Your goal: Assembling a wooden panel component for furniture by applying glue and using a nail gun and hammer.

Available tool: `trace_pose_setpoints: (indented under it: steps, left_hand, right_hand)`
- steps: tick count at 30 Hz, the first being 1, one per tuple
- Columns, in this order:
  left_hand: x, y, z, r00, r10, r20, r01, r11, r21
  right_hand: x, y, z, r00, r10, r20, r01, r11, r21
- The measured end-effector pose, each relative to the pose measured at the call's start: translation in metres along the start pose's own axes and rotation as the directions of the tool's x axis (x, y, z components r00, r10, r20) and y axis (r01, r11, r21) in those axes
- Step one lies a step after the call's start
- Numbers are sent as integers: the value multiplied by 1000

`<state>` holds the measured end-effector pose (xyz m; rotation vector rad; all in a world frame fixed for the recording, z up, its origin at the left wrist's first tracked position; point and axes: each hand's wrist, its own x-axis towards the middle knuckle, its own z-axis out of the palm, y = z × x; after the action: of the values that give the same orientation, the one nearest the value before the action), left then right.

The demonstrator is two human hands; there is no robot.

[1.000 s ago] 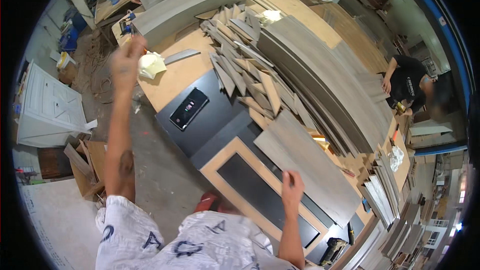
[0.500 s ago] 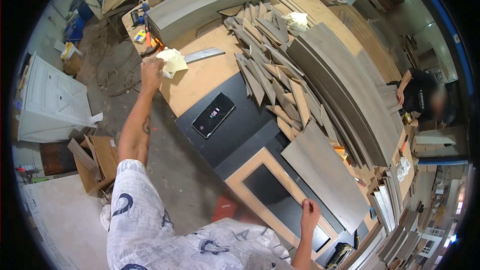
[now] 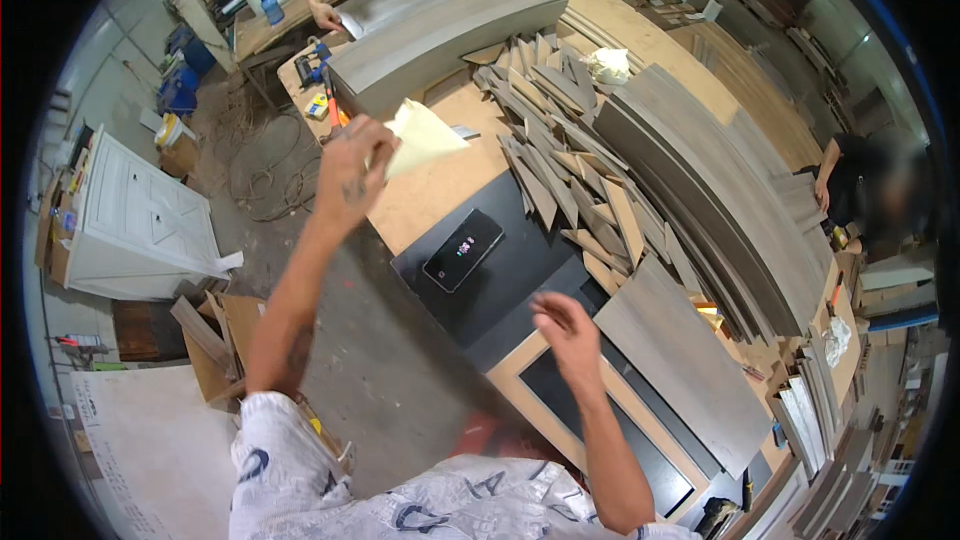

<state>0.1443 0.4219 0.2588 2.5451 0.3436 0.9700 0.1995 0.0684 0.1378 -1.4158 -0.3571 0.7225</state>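
Note:
My left hand is closed, pinching a pale yellow cloth that hangs above the table edge. My right hand is in the air over the near end of a wood-framed dark panel. Its fingers are loosely bent and apart, slightly smeared, with nothing seen in them. A black phone, its screen lit, lies on the dark board between my hands. Beside the framed panel is a flat grey-brown board.
Pointed wood offcuts are heaped mid-table. Long curved grey-brown panels lie to the right, another curved piece at the back. A co-worker's hand touches that piece; another person stands far right. A white cabinet stands left.
My left hand has lifted the cloth off the table, moving right and nearer. My right hand has left the panel's frame and risen up and left. A co-worker has come into view at the back.

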Motion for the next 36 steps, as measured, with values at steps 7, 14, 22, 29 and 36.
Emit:
trace_pose_setpoints:
  steps: [7,14,22,29,36]
  left_hand:
    - [-98,205,15,989,-134,70,150,918,-367]
    - [-207,138,76,691,-702,171,682,554,-478]
    - [-326,98,117,453,-860,235,818,297,-492]
    - [-409,93,105,310,-914,263,864,155,-479]
    - [-444,68,91,246,-951,188,861,125,-493]
  right_hand:
    - [-13,-28,57,982,-115,147,-46,613,789]
    - [-116,29,-57,986,114,118,-164,667,727]
    - [-98,58,-51,859,504,-86,-486,857,174]
    - [-74,48,-34,850,523,64,-501,840,-208]
    - [-63,42,-26,849,520,91,-475,828,-300]
